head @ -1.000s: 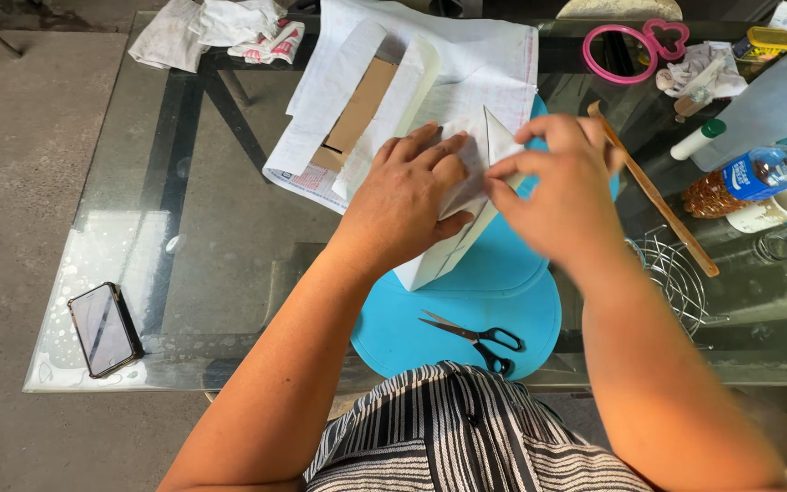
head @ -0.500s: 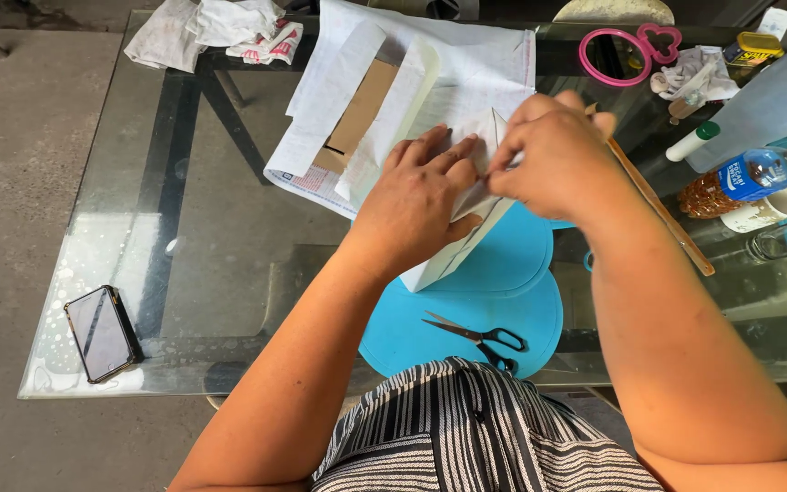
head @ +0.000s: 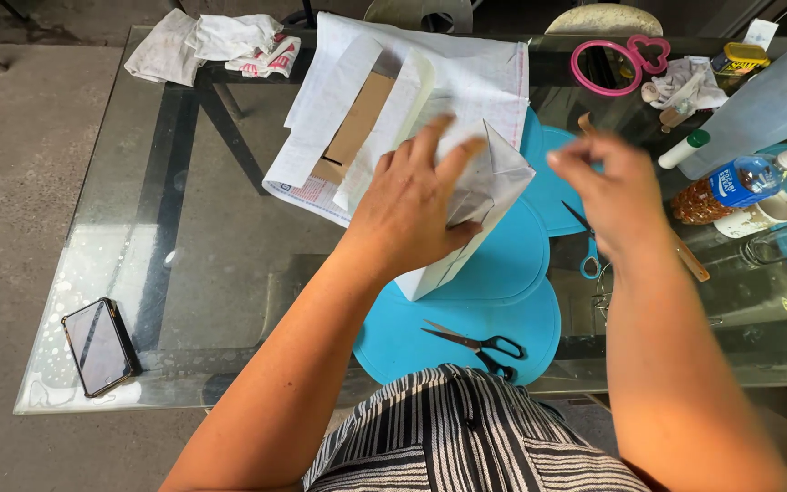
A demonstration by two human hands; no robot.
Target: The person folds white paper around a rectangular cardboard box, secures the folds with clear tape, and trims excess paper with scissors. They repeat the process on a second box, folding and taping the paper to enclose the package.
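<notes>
Glass desk (head: 184, 273) over concrete floor. Left hand (head: 416, 205) lies flat, fingers spread, pressing folded white paper (head: 494, 178) near desk centre, above blue mats (head: 503, 301). Right hand (head: 617, 187) hovers just right of paper, fingers loosely open, holding nothing. Scissors (head: 480, 344) by near edge.

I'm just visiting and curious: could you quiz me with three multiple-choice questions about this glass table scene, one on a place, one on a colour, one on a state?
1. Where does the dark smartphone lie?
A. near left table corner
B. on a mat
C. beside the bottle

2. What colour are the round placemats?
A. red
B. turquoise
C. yellow

3. What is the left hand doing?
A. lifted clear
B. gripping scissors
C. pressing the folded white paper packet

Answers: 1 A, it sits at the glass corner; 2 B, they are turquoise; 3 C, its palm lies flat on the packet, while the right hand hovers apart, blurred.
</notes>
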